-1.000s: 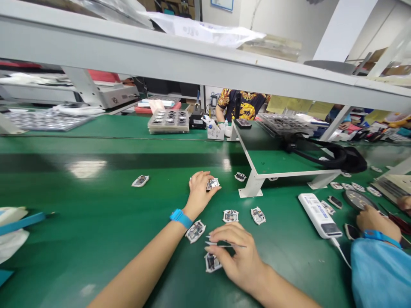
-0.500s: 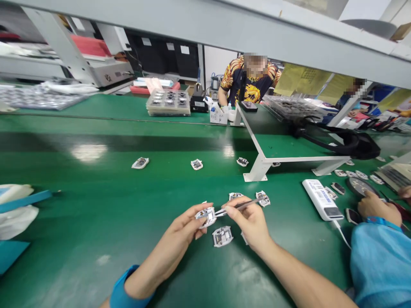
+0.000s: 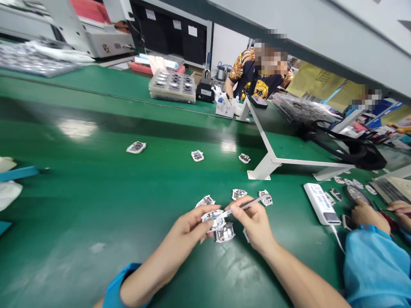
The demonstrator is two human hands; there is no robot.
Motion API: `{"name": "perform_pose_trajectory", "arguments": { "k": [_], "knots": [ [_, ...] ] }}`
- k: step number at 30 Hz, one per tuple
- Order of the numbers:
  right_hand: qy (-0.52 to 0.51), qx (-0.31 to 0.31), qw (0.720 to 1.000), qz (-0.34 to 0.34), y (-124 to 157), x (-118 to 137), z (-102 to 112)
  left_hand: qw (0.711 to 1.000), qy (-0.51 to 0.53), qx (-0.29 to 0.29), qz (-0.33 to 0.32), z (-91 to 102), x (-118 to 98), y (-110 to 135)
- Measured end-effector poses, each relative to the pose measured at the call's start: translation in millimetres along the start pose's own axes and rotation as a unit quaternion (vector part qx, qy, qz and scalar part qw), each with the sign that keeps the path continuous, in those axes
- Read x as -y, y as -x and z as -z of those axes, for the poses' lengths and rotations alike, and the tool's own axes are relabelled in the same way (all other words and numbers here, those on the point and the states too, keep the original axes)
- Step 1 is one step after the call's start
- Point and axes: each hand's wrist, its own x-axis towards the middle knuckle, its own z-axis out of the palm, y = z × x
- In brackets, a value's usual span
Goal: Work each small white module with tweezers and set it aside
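Note:
My left hand (image 3: pixel 189 226) pinches a small white watch-like housing (image 3: pixel 214 219) with electronic parts showing inside. In my right hand (image 3: pixel 253 220) is a pair of tweezers (image 3: pixel 245 205), closed round by thumb and fingers, its tips at the right side of that housing. Whether the tips grip any part is too small to tell. Just below the held piece lies another white housing (image 3: pixel 225 232) on the green table. One more housing (image 3: pixel 206 201) rests behind my left fingers, and two others, a near one (image 3: pixel 239 194) and a right one (image 3: pixel 266 198), lie beyond my right hand.
Several similar housings, such as one at the left (image 3: pixel 136 147), are spread farther back. A white metal stand (image 3: pixel 265 169) rises at right, with a white cabled device (image 3: pixel 322 203) before it. A co-worker's blue sleeve (image 3: pixel 375 265) and hands are at far right; another person sits opposite.
The camera view has tilted and shifted. Both hands keep their hold, and the housing in my left hand now partly overlaps the one lying below it. The co-worker's second hand shows more.

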Motion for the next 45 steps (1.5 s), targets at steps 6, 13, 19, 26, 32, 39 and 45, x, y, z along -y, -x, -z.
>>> {"name": "perform_pose_trajectory", "arguments": {
  "k": [6, 13, 19, 26, 32, 39, 45],
  "knots": [
    [0.013, -0.019, 0.996, 0.081, 4.4, 3.3, -4.6, 0.997, 0.067, 0.021, 0.023, -1.0, 2.4, 1.0],
    [0.079, 0.05, 0.972, 0.214, 6.8, 3.9, -4.4, 0.996, 0.079, 0.018, 0.032, 0.0, 5.8, -1.0],
    [0.058, -0.003, 0.99, 0.125, 7.2, 7.9, -3.2, 1.0, 0.017, 0.005, -0.006, 1.0, 5.4, -2.7],
    [0.061, -0.024, 0.998, 0.019, 4.3, 9.5, -3.0, 0.992, -0.074, -0.007, -0.104, 0.0, 12.1, -4.8],
    [0.015, -0.012, 1.0, -0.007, 0.9, 8.8, -3.1, 0.985, -0.111, -0.009, -0.129, 0.8, 17.4, -5.7],
    [0.009, -0.014, 1.0, -0.014, -0.4, 8.3, -2.0, 0.99, -0.096, 0.01, -0.106, 0.2, 15.6, -2.9],
    [0.005, -0.034, 0.999, -0.011, 1.4, 7.6, -3.5, 0.991, -0.094, 0.006, -0.096, 0.3, 14.2, -2.6]
  ]
}}
